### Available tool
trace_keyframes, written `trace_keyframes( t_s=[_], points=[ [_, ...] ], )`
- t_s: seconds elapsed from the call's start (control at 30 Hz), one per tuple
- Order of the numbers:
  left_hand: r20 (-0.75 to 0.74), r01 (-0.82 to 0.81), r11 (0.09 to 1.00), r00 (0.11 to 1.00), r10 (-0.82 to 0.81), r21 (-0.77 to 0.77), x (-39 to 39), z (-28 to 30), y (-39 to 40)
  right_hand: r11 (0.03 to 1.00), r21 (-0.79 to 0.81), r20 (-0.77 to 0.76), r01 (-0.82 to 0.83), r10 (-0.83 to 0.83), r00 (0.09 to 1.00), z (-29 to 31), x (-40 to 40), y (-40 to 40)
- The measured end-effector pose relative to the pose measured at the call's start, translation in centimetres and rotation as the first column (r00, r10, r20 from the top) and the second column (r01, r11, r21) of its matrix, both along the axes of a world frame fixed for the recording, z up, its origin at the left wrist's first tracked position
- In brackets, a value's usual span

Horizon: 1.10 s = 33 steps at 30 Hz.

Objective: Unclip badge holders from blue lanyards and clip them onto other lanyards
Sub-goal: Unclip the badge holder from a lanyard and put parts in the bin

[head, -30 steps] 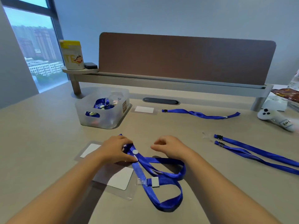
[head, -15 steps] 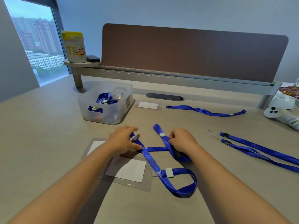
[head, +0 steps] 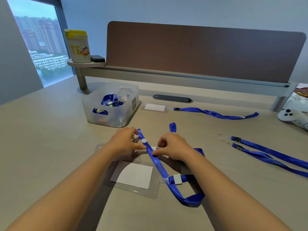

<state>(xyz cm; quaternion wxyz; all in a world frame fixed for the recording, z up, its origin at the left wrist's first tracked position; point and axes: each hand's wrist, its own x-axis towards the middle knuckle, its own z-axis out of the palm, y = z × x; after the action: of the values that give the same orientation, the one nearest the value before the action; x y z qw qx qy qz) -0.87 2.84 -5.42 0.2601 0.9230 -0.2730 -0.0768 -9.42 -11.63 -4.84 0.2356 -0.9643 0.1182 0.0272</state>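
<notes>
The person's left hand (head: 125, 144) and right hand (head: 173, 148) met over the middle of the desk (head: 50, 139), both with fingers curled in. The left thumb and fingers pinched the blue lanyard (head: 160, 167) just below its white dot, and the right thumb and forefinger pressed the same strap a little lower, beside a small white piece; what the rest of the right hand covered, I could not tell. From there the strap ran toward five o'clock, past a white slider and clear clip, and looped back under the right forearm.

A clear badge holder (head: 133, 175) with a white card lay flat at seven o'clock from the hands, its right edge just beside the strap. At eleven o'clock stood a translucent bin (head: 113, 105) of more lanyards, near the hands. At one o'clock a second badge holder (head: 154, 107) lay clipped to a stretched lanyard (head: 216, 113). Two more lanyards (head: 266, 152) trailed off at three o'clock toward the desk's right edge. The left side of the desk and the strip nearest the person lay open.
</notes>
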Motion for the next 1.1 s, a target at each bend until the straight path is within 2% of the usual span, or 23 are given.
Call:
trace_keyframes(
  t_s=[0.17, 0.23, 0.37, 0.47, 0.6, 0.7, 0.87, 1.1],
  points=[
    [-0.053, 0.032, 0.971, 0.998, -0.020, 0.237, 1.3, 0.5, 2.8, 0.999, -0.019, -0.020, 0.033, -0.034, 0.999, 0.0, 0.3, -0.6],
    [-0.059, 0.014, 0.963, 0.998, 0.002, 0.270, 1.5, 0.5, 3.2, 0.998, -0.022, -0.033, 0.059, -0.060, 0.998, 0.0, 0.3, -0.9],
    [-0.127, -0.018, 0.974, 0.991, 0.047, 0.224, 1.4, 0.3, 2.4, 0.994, -0.042, -0.052, 0.101, -0.104, 0.993, 0.2, 0.3, -1.3],
    [-0.106, -0.028, 0.983, 0.993, 0.048, 0.181, 1.1, 0.6, 1.6, 0.992, -0.045, -0.002, 0.116, -0.116, 0.993, 0.5, 0.1, -1.5],
    [-0.036, -0.022, 0.993, 0.999, 0.027, 0.119, 0.9, 2.2, 0.9, 0.984, 0.151, 0.190, 0.090, -0.118, 0.975, 1.5, 0.4, -0.7],
    [0.077, 0.020, 0.995, 0.997, -0.028, 0.100, 0.5, 3.8, 0.5, 0.975, 0.223, 0.247, 0.010, -0.066, 0.967, 2.4, 0.7, 0.3],
    [0.237, 0.075, 0.994, 0.967, -0.092, 0.077, -0.2, 6.3, 0.5, 0.986, 0.162, 0.248, -0.031, -0.010, 0.969, 3.5, 1.2, 1.0],
    [0.327, 0.056, 0.997, 0.942, -0.072, 0.058, -0.4, 8.4, 0.7, 0.993, -0.099, 0.281, 0.062, -0.031, 0.959, 5.3, 0.9, 0.2]
  ],
)
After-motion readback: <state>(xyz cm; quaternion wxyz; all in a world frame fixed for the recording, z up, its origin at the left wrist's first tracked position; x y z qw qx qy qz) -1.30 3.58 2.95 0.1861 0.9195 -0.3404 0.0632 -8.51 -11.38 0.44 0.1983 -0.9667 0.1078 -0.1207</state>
